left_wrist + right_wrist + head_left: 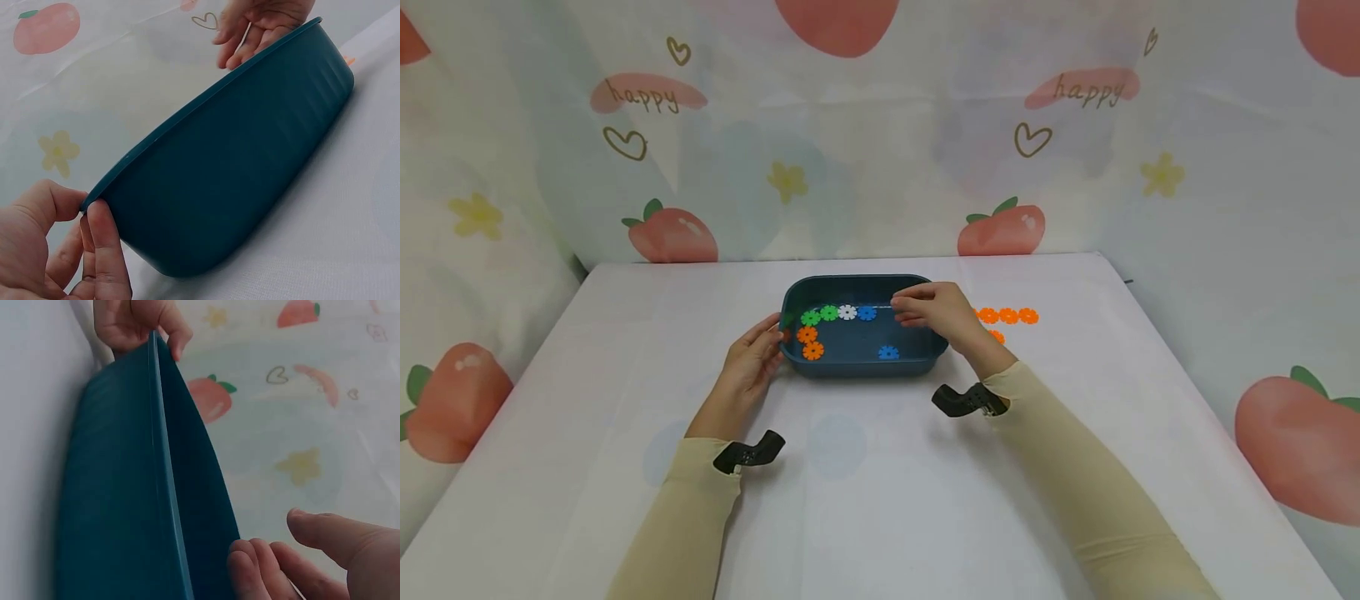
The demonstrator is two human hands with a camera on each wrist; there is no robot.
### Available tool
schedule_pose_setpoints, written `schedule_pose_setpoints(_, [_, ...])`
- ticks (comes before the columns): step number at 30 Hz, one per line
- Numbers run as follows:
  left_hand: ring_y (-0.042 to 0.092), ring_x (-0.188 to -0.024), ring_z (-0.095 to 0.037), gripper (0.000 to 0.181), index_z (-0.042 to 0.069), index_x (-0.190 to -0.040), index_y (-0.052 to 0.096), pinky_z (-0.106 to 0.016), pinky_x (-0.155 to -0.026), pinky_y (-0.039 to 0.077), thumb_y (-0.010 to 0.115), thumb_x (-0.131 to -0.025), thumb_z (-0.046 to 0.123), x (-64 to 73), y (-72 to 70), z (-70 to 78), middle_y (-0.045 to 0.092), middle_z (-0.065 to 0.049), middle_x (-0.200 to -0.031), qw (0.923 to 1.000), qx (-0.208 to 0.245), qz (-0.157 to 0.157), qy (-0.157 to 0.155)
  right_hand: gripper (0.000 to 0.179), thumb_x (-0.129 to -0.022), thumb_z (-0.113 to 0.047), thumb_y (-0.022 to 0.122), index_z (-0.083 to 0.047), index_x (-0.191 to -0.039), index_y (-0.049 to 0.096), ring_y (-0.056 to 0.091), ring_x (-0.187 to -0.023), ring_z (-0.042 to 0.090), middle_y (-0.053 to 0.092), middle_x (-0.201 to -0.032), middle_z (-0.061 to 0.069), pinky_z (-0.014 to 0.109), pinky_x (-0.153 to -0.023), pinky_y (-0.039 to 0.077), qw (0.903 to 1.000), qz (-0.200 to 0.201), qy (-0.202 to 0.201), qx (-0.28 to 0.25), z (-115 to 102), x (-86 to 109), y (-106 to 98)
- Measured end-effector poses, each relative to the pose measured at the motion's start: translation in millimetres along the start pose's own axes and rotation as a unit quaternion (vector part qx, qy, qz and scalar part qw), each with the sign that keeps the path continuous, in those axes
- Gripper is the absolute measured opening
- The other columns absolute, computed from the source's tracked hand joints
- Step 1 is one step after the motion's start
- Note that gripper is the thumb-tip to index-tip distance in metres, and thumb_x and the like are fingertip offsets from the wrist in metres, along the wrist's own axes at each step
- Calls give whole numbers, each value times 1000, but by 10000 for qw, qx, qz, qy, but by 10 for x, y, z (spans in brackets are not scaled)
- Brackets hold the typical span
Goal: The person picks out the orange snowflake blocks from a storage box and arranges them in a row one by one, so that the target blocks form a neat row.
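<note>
A dark teal plastic basin [850, 367] sits on the table, holding flower-shaped plastic discs. Along its far side run two green discs [828, 312], a white disc [847, 312] and a blue disc [867, 312]. Two orange discs [812, 350] lie at its left, and another blue disc [888, 352] is near the front wall. My left hand [752, 357] pinches the basin's left rim between thumb and fingers, as the left wrist view shows. Over the basin's right part hovers my right hand [936, 310]; in the right wrist view its thumb [325, 531] stands apart from its fingers, holding nothing.
Several orange discs [1009, 316] lie in a row on the white table [880, 500] right of the basin, partly behind the right hand. One more orange disc [996, 336] lies nearer, beside the right wrist. A printed cloth backdrop [880, 167] stands behind the table.
</note>
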State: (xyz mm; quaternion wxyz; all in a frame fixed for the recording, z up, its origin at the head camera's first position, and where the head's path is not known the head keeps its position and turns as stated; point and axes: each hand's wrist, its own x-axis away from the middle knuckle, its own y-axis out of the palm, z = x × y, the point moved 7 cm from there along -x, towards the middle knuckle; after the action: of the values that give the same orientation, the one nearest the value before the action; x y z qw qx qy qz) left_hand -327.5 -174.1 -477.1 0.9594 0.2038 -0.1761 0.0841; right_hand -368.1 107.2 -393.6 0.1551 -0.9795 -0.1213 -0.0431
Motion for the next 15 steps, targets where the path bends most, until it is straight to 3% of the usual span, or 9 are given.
schedule_pose_setpoints(15, [58, -76, -4, 47, 15, -145, 49, -12, -63, 50, 55, -99, 10, 19, 6, -7, 50, -4, -139, 9999, 65, 13, -77, 34, -91, -21, 71, -1, -119, 69, 71, -99, 25, 69, -119, 15, 35, -89, 56, 9967, -750, 296, 28, 10, -164, 669])
